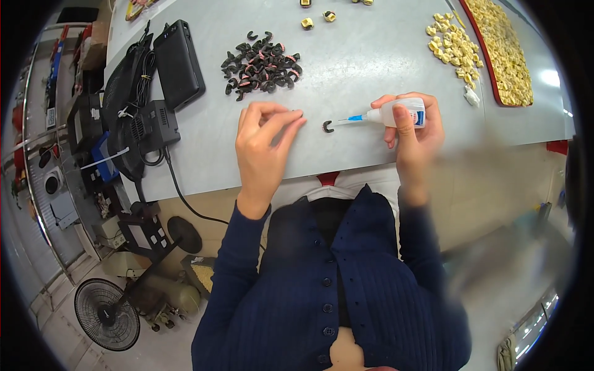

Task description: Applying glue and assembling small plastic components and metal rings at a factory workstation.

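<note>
My right hand (417, 127) grips a small white squeeze bottle (390, 114) lying sideways in the fingers. Its blue needle tip (355, 118) points left at a small black C-shaped piece (328, 127) on the grey table (365, 68); whether they touch is hard to see. To the left of that piece, my left hand (266, 133) is raised with thumb and fingers pinched together. Anything between those fingertips is too small to make out. Beyond the left hand lies a heap of similar black curved pieces (263, 65), some showing pink edges.
At the left stand a black box-shaped device (178, 62), a power adapter (154, 127) and bundled cables. Pale yellow pieces (455, 49) lie loose at the far right, beside a red-rimmed tray (495, 74) full of more. Several yellow-and-black pieces (307, 24) sit at the back.
</note>
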